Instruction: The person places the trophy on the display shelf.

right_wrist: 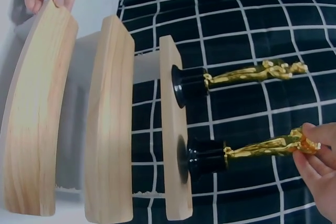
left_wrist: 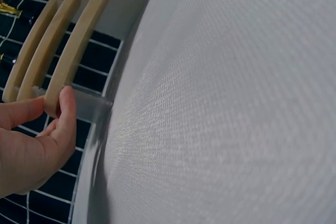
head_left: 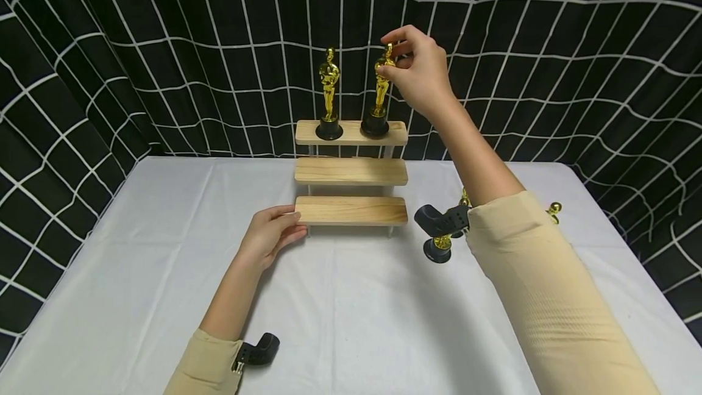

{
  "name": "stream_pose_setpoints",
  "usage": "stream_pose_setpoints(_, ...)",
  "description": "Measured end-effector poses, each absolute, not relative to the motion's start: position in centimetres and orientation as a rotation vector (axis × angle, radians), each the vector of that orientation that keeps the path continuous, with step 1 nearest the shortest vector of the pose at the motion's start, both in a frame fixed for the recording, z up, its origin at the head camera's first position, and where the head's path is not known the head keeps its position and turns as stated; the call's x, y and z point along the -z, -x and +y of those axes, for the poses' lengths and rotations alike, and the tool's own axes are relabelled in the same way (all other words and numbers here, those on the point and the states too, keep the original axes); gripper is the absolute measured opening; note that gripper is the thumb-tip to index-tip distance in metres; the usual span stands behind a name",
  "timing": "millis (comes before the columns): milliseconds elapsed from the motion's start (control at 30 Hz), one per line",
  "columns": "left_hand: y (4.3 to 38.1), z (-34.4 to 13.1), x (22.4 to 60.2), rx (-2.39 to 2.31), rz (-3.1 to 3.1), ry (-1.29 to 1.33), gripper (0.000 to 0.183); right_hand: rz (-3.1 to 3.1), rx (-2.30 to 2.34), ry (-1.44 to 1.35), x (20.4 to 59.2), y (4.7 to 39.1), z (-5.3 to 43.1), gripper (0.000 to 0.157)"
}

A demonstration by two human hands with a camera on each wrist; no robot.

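A three-step wooden stand [head_left: 351, 210] has pale boards on clear supports. My left hand [head_left: 269, 233] grips the left end of its lowest board, thumb on top, as the left wrist view also shows. On the top board, a gold statuette [head_left: 329, 87] stands upright at the left on its round black base. My right hand [head_left: 419, 69] pinches a second gold statuette [right_wrist: 262, 148] by its head and shoulders. That one leans slightly, its black base [head_left: 375, 124] at the top board's right part; whether the base sits fully flat I cannot tell.
More gold statuettes lie on the white-covered table [head_left: 329, 309] right of the stand, partly hidden by my right forearm; one black base [head_left: 437, 251] shows. A black cloth with a white grid [head_left: 219, 47] hangs close behind the stand.
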State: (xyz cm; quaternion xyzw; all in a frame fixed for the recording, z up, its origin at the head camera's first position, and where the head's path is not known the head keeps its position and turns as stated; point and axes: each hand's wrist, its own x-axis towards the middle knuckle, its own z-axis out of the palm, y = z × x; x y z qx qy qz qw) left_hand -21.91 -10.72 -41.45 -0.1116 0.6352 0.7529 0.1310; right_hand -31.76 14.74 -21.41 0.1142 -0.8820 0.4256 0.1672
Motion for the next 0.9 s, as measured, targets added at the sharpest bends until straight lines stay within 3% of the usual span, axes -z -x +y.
stream_pose_setpoints(433, 21.9, -10.8, 41.5, -2.184, 1.844, 0.331, 0.047, -2.539, -1.21, -0.32, 22.4, 32.3, 14.3, 0.042)
stream_pose_setpoints(900, 21.9, -10.7, 41.5, -2.187, 1.847, 0.336, 0.046, -2.549, -1.207, -0.339, 23.1, 31.4, 15.1, 0.059)
